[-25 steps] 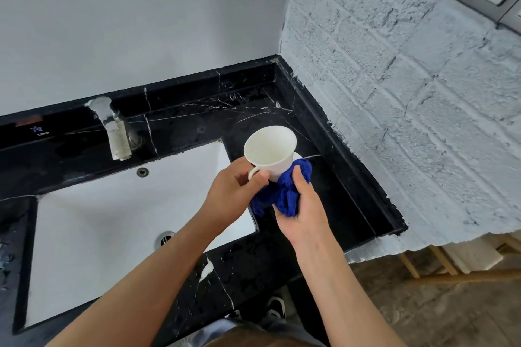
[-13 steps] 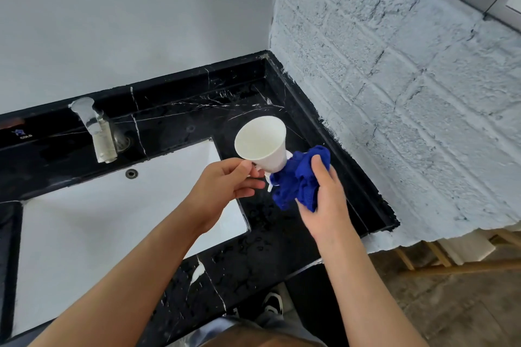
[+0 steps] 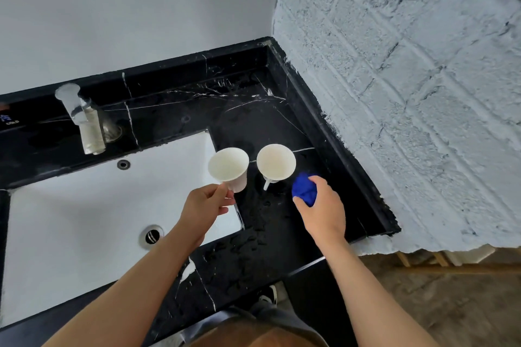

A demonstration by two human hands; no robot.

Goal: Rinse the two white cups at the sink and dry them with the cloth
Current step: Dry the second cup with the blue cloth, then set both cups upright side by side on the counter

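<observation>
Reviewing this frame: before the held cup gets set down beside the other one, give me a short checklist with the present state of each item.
1. Left hand has a firm hold on the held cup by its handle: ok.
2. Right hand keeps the blue cloth bunched in its fingers: ok.
3. Second cup stands upright on the black marble counter, apart from the held cup: ok.
4. Free counter left between the two cups for a set-down: cannot tell, the gap looks narrow.
5. Counter dry where the cup would land: not ok, water drops lie in front of the cups.
6. Held cup fully dry: cannot tell.
</observation>
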